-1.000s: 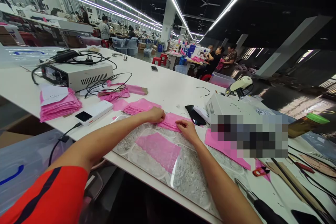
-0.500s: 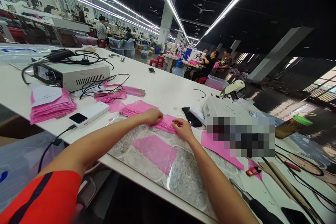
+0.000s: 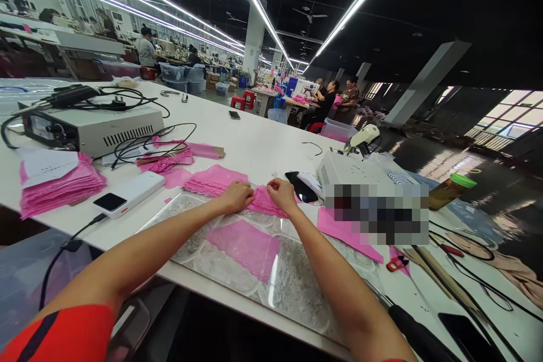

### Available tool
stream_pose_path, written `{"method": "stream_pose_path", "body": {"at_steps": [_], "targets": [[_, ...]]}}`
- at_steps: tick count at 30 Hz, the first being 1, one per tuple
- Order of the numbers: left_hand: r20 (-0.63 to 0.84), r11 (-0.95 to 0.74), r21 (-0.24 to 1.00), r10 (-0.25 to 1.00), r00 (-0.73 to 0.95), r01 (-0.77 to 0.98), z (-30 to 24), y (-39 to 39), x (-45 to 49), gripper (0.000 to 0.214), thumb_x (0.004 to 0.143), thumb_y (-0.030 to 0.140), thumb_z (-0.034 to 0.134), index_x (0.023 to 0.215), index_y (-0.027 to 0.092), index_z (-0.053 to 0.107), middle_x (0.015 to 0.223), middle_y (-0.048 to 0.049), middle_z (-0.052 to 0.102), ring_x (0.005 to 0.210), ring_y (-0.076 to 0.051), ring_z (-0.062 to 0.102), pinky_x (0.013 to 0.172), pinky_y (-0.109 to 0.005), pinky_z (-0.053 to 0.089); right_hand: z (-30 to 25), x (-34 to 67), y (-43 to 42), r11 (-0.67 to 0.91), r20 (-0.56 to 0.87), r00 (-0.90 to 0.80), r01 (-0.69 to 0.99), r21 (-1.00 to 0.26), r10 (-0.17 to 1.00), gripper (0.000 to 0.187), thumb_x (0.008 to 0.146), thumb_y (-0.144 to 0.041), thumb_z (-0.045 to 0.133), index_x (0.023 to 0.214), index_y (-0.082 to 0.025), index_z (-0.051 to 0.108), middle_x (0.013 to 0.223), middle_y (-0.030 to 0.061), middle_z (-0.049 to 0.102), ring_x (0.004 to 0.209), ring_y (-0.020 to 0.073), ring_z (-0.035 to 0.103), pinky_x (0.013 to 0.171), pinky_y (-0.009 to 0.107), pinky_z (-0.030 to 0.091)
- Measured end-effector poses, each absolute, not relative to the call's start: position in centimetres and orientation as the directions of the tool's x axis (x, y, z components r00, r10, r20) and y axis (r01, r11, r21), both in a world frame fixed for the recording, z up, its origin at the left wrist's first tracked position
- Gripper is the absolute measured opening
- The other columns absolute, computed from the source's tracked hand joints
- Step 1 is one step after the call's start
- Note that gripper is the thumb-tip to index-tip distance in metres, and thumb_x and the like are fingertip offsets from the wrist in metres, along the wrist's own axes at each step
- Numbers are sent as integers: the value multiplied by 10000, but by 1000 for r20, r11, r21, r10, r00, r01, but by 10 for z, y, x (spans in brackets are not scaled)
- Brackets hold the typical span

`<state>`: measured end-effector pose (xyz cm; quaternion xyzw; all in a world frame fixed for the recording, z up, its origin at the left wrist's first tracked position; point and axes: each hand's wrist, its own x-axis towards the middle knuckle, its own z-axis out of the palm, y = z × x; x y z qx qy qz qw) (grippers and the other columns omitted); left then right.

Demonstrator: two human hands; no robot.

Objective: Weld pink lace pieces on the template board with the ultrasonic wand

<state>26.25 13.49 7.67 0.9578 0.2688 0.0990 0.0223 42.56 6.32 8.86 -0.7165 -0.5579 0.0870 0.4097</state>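
Note:
A stack of pink lace-edged fabric pieces (image 3: pixel 216 179) lies at the far edge of a clear patterned sheet. My left hand (image 3: pixel 238 197) is closed over the right part of this stack, fingers curled down on the fabric. Just to its right, my right hand (image 3: pixel 281 194) is closed in a pinch above the stack's right end (image 3: pixel 263 203); a fabric edge seems to be at its fingertips, though the contact is small. Nearer to me, a single pink piece (image 3: pixel 245 249) lies flat on the clear sheet (image 3: pixel 297 294).
To the left are another pink stack (image 3: pixel 63 186), a white power bank (image 3: pixel 131 195) and a grey machine box (image 3: pixel 97 124) with black cables. On the right stand a second box (image 3: pixel 356 175), a pink piece (image 3: pixel 348 232), red snips (image 3: pixel 397 263) and a green-lidded bottle (image 3: pixel 452 191).
My right hand has risen slightly and its fingers have drawn together into a pinch. The left hand stays at the stack, a little lower. The whole view has shifted somewhat.

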Motion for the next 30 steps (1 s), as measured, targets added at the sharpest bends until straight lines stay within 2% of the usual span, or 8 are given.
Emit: {"method": "stream_pose_path", "body": {"at_steps": [4, 7, 13, 15, 18, 21, 25, 30], "targets": [[186, -829, 83, 558, 809, 553, 78, 127, 267, 263, 935, 357, 565, 1072, 136, 610, 1075, -68, 630, 979, -194, 612, 890, -423, 502, 102, 441, 54, -62, 341, 449, 673, -737, 826, 123, 689, -244, 512, 715, -194, 621, 606, -3, 645, 630, 162, 633, 644, 276, 483], [232, -803, 88, 592, 772, 589, 85, 113, 276, 256, 918, 375, 566, 948, 135, 650, 1021, -81, 643, 1001, -226, 595, 938, -450, 437, 109, 447, 46, -60, 342, 496, 630, -775, 798, 107, 665, -259, 519, 703, -201, 601, 579, -15, 635, 600, 164, 638, 611, 277, 498], [320, -739, 165, 666, 673, 653, 91, 69, 320, 462, 819, 596, 575, 900, 155, 685, 1061, -134, 638, 1054, -317, 561, 912, -452, 399, 118, 450, 34, -25, 344, 560, 547, -837, 753, 79, 649, -265, 536, 680, -204, 574, 543, -26, 630, 537, 159, 651, 567, 269, 520], [329, -704, 200, 703, 630, 681, 91, 60, 339, 425, 865, 543, 527, 892, 148, 682, 1033, -139, 643, 1022, -313, 576, 870, -444, 415, 124, 452, 28, -18, 349, 589, 526, -850, 729, 73, 651, -264, 534, 682, -204, 562, 543, -25, 636, 526, 157, 655, 551, 261, 522], [352, -685, 220, 720, 598, 695, 94, 53, 358, 279, 901, 324, 481, 910, 126, 678, 1002, -154, 643, 991, -311, 590, 847, -458, 417, 133, 462, 8, -39, 350, 654, 503, -863, 671, 78, 664, -275, 521, 694, -206, 541, 553, -13, 654, 501, 157, 648, 510, 254, 508], [378, -767, 191, 633, 675, 612, 95, 46, 360, 213, 868, 204, 478, 895, 130, 675, 1013, -146, 642, 1016, -298, 582, 922, -486, 388, 131, 477, -28, -103, 349, 723, 500, -860, 596, 93, 677, -299, 510, 677, -207, 527, 532, -2, 644, 470, 157, 619, 507, 263, 484], [345, -929, 118, 369, 863, 350, 88, 35, 339, 123, 809, 175, 539, 824, 162, 660, 1016, -87, 662, 1036, -251, 580, 1104, -515, 230, 105, 488, -94, -225, 351, 784, 517, -826, 512, 115, 657, -314, 527, 605, -210, 528, 504, 4, 606, 485, 158, 560, 532, 273, 420], [291, -991, 85, 121, 949, 100, 74, 16, 310, 115, 829, 169, 514, 835, 177, 629, 1090, -71, 660, 1053, -220, 585, 1129, -493, 217, 63, 477, -162, -320, 299, 775, 533, -784, 557, 148, 636, -309, 547, 530, -216, 503, 448, -32, 529, 453, 131, 473, 528, 266, 344]]}}
